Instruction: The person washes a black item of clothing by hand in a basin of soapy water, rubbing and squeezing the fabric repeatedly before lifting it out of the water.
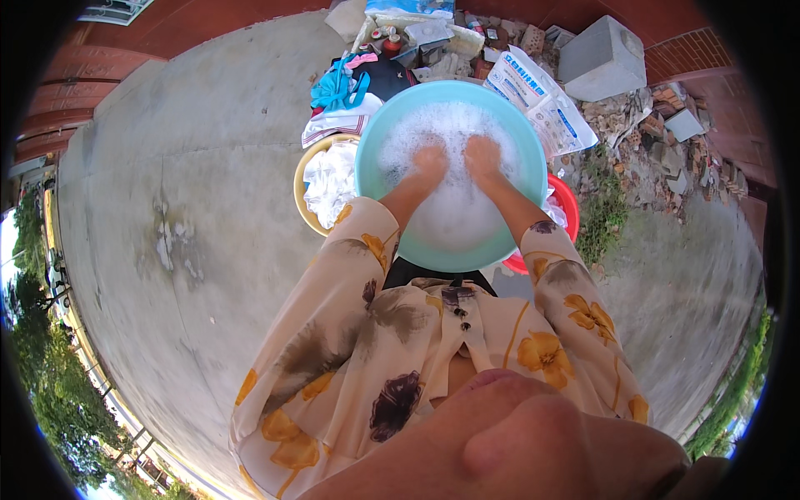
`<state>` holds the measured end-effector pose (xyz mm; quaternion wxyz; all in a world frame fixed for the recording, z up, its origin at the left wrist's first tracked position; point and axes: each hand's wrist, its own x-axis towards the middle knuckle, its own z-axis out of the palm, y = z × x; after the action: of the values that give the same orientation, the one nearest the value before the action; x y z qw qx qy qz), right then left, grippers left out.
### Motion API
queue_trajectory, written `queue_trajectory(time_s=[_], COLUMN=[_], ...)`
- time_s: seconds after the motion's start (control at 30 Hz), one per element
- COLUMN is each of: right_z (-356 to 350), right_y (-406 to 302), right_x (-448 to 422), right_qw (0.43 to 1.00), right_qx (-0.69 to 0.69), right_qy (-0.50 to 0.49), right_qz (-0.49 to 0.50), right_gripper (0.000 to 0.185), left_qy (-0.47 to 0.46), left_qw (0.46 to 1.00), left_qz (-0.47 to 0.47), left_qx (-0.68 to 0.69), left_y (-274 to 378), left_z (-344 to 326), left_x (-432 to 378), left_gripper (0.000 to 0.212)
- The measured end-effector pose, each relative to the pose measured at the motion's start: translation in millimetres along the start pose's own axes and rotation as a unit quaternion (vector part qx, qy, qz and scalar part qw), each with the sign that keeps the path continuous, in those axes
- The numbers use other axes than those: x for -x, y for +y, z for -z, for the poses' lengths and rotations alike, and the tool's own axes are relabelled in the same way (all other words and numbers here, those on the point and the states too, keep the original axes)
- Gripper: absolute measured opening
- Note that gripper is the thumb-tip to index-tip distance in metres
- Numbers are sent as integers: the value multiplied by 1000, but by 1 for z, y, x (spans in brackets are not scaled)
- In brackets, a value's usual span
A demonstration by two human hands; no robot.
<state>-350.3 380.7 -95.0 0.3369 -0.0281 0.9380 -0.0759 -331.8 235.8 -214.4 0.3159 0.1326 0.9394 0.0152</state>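
Note:
A large turquoise plastic basin [367, 181] filled with foamy, cloudy water stands in front of me. My left hand [430, 159] dips into the suds [453, 200] left of the basin's middle, its fingertips lost in the foam. Close beside it, a little to the right, my right hand [482, 155] is also partly sunk in the suds. Whether either hand holds anything under the surface cannot be seen. White cloth [330, 184] lies in a yellow basin [300, 181] to the left. A red basin [570, 206] with pale, translucent material shows partly behind the turquoise one at right.
Folded white cloth [337, 122], a turquoise garment [334, 87] and dark cloth [390, 75] lie beyond the yellow basin. A printed white bag [540, 100] is at back right, near a grey block [603, 59] and brick rubble [669, 147]. Concrete ground [206, 156] spreads left.

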Motion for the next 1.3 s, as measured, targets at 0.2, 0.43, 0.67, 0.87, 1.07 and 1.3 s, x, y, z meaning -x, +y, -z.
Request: queue_trajectory(time_s=[0.2,0.43,0.67,0.87,1.07,1.3], right_z=[-21,30,18,-21,-16,-40], right_y=[-26,-9,18,-14,-10,-2], right_x=[-29,67,112,83,20,-50], right_qw=[984,876,896,941,990,990], right_qx=[-27,-336,-188,-70,-51,88], right_qy=[171,314,393,324,132,82], right_qz=[49,145,90,62,9,73], right_gripper=[29,30,48,51,38,47], left_qy=[220,291,373,251,193,149], left_qw=[975,639,910,961,969,950], left_qz=[-24,-4,21,70,81,82], left_qx=[19,712,180,93,134,261], left_y=[-44,-13,6,23,-8,-10], left_z=[-29,165,134,97,19,12], left_x=[-32,109,176,147,45,28], left_gripper=[34,37,44,43,41,41])
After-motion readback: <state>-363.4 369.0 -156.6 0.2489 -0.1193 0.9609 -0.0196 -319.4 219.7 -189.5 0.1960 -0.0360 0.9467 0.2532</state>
